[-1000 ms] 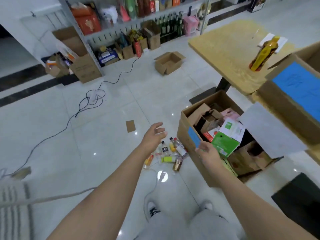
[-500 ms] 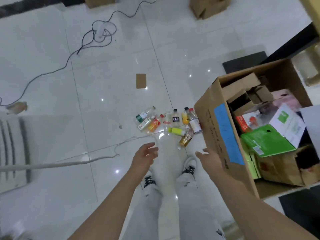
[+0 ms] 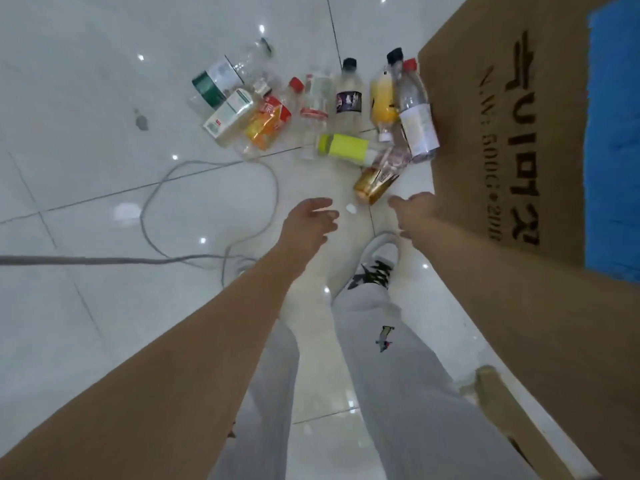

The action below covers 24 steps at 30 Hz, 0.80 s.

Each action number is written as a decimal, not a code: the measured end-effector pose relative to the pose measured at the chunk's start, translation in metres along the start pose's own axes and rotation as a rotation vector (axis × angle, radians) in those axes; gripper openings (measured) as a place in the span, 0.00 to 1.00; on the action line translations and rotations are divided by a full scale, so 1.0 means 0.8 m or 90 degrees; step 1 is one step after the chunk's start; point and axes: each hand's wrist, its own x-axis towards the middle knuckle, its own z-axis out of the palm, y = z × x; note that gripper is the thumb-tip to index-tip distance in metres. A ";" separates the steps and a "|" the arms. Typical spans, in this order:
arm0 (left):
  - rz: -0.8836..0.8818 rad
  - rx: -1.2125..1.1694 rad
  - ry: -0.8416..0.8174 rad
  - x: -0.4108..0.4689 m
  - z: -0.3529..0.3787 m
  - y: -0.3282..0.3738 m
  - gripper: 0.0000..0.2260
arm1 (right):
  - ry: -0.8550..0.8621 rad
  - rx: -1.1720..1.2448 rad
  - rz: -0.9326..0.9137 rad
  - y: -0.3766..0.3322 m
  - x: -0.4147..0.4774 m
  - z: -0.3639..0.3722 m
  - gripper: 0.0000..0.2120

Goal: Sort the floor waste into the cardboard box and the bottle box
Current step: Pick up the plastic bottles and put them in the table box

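Observation:
Several empty plastic bottles lie in a cluster on the white tiled floor. Among them are a yellow-green labelled bottle [image 3: 346,147], a gold-labelled bottle [image 3: 378,180], a yellow one with a black cap [image 3: 383,98] and an orange-wrapped one [image 3: 266,123]. The side of a large cardboard box [image 3: 540,140] with black print and a blue patch fills the right. My left hand [image 3: 308,221] hovers open just short of the bottles. My right hand [image 3: 414,211] is open too, close to the gold-labelled bottle and beside the box wall. Neither hand holds anything.
A grey cable [image 3: 207,202] loops across the floor left of my left hand. My legs in grey trousers and a white shoe [image 3: 377,265] stand below the hands. A small dark scrap [image 3: 141,120] lies on the tile at the left.
The view has dropped much closer to the floor and the bottles. Both hands have reached forward towards the bottle cluster. The box's inside has left the view.

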 end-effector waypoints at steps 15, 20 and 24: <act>0.047 0.012 0.054 0.171 -0.010 -0.083 0.14 | 0.061 0.239 0.100 -0.021 0.144 0.137 0.37; 0.055 0.073 0.099 0.134 -0.010 -0.053 0.15 | 0.016 0.217 0.139 0.011 0.084 0.105 0.33; 0.077 0.131 0.115 0.048 0.006 -0.010 0.16 | -0.063 0.217 0.172 0.029 -0.031 0.053 0.11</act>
